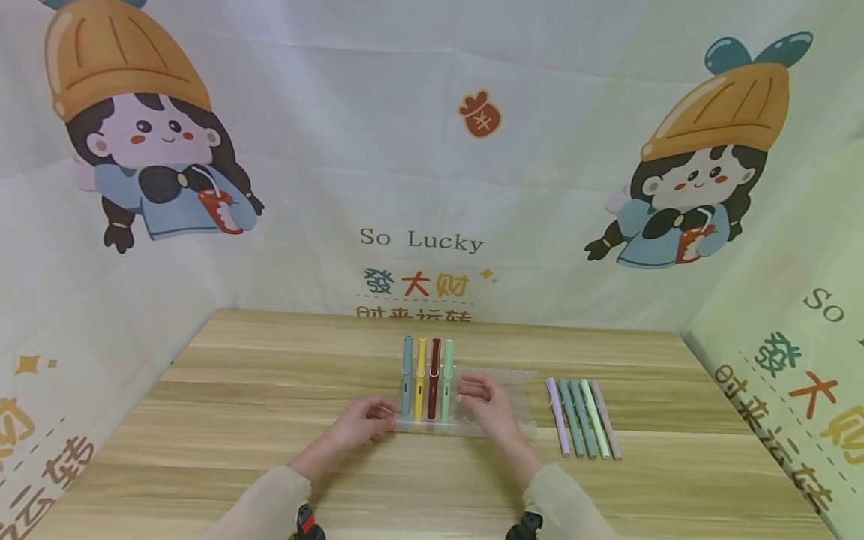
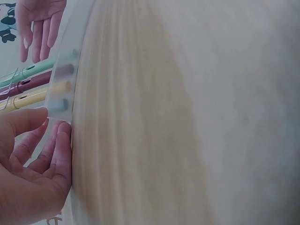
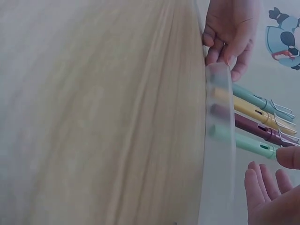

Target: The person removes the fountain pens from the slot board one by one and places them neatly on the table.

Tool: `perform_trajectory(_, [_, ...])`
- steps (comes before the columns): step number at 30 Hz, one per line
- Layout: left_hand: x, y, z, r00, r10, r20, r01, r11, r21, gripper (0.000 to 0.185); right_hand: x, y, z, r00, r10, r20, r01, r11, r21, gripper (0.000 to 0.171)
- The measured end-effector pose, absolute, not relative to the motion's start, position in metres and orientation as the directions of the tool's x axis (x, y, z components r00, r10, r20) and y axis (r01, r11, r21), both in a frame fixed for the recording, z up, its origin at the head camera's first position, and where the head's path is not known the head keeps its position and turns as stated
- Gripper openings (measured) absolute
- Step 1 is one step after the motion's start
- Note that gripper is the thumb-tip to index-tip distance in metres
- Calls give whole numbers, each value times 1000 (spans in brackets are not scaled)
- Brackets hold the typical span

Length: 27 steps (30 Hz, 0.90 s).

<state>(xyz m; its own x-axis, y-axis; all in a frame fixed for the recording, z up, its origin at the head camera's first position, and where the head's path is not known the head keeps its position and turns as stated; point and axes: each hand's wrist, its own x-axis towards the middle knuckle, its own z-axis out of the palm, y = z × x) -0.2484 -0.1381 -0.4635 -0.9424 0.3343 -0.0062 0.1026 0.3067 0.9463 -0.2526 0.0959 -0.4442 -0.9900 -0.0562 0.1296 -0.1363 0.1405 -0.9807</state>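
We see a long translucent plastic tray [image 3: 218, 173] right of centre holding blue-green pen [image 3: 254, 99], yellow pen [image 3: 248, 108], dark-red pen [image 3: 248, 125], mint-green pen [image 3: 248, 142]. Left hand [image 3: 233, 30] grips its top end; right hand [image 3: 274, 201] lower right, fingers extended. Wood-grain tabletop [image 3: 103, 112] left.

A person's forearms [image 1: 319, 456] are slanting inward from below; the left hand [image 1: 364, 421] is pinching between thumb and bent fingers, the right hand [image 1: 489, 403] is holding its fingers loosely extended, thumb apart.

A person wears loose, pale beige sleeves [image 1: 270, 499], with a compact black device [image 1: 312, 531] at each wrist, the left one bearing a bright red patch [image 1: 306, 517].
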Motion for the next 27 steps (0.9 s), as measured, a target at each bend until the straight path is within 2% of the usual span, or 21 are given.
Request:
perform_trajectory(12, [-248,-139,-464,-939,343,-4,106,300,948,21,-253,81,-445,-991,-24,129,-132,129,-983,38])
perform_trajectory(27, [-250,-138,-465,-937,349,-13,101,307,946,22,-261,74,-450,-990,-4,138,-136,190,-972,40])
